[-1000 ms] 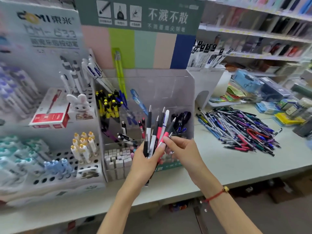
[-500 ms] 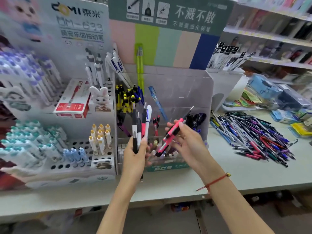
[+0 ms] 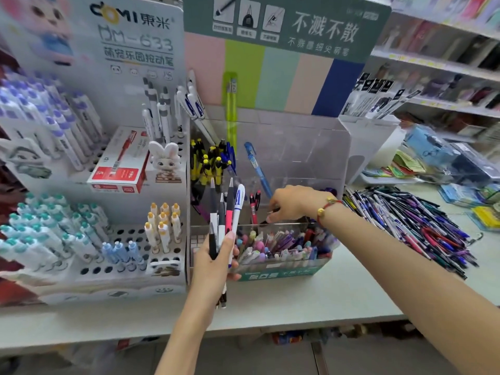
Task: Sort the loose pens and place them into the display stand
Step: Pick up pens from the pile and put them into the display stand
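We see a pale counter (image 3: 311, 301) carrying a clear display stand (image 3: 292, 158) with a big heap of loose pens (image 3: 411, 223) to its right. Our left hand (image 3: 213, 266) grips an upright bunch of pens (image 3: 226, 215) in front of the stand, while our right hand (image 3: 292, 203) reaches into its middle tier, fingers curled around something dark we cannot make out, so that grip is unclear

Pale green counter (image 3: 311, 301); stocked white shop shelves (image 3: 438, 63) behind right; striped pastel backboard (image 3: 270, 77); even light
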Demonstrator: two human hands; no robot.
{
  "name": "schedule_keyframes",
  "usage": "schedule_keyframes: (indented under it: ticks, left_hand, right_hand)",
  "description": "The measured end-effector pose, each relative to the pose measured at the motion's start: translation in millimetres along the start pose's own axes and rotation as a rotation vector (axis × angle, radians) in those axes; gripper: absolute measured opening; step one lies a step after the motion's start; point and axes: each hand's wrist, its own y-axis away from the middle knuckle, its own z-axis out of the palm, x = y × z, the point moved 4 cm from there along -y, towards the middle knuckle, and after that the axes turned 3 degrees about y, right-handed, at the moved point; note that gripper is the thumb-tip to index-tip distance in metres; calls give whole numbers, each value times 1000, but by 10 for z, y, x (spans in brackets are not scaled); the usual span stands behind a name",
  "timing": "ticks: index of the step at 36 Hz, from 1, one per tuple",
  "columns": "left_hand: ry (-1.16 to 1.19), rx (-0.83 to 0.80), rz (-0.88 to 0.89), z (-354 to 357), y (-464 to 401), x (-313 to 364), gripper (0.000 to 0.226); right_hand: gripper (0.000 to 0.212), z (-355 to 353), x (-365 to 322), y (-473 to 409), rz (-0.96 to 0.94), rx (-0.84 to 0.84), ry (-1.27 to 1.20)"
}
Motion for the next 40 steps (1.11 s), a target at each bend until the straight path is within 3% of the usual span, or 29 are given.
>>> schedule_keyframes:
  ticks: [3,5,6,9,13,16,20,23,27,32,38,40]
  left_hand:
    - [1,5,-8,28,-2,-5,18]
    - [-6,13,-10,35,-10,-13,21]
    - [-7,17,-15,36,-13,-14,21]
    - [-10,18,-24,40,-14,-18,21]
    - [-19,6,-41,53,-20,-11,25]
    - [-23,-18,-52,56,-31,-2,27]
    - [-17,-84,-91,46,-26,-9,29]
    - [-6,-153,-113,26,-30,-29,30]
    - [11,-207,-136,8,-23,-29,29]
    - [28,-227,-145,-3,-11,-28,29]
    - [9,-224,-124,-45,21,-13,30]
    - [13,-221,-121,-46,23,-2,29]
  right_hand:
    - [47,52,11,-26,-35,-70,-135]
    - [16,92,85,0,-41,-63,-267]
    - [11,112,134,31,-32,-57,-340]
    - [15,159,256,181,-43,-21,-569]
    - [35,181,299,419,-102,165,-827]
    - [42,212,323,468,-68,279,-702]
    - [33,305,323,466,-54,5,-683]
    - [29,218,313,508,-84,-7,-695]
    - [28,117,341,417,-68,160,-610]
    - [29,185,281,224,120,491,-448]
    - [16,279,154,348,159,945,-799]
    - [11,251,28,431,125,966,-956]
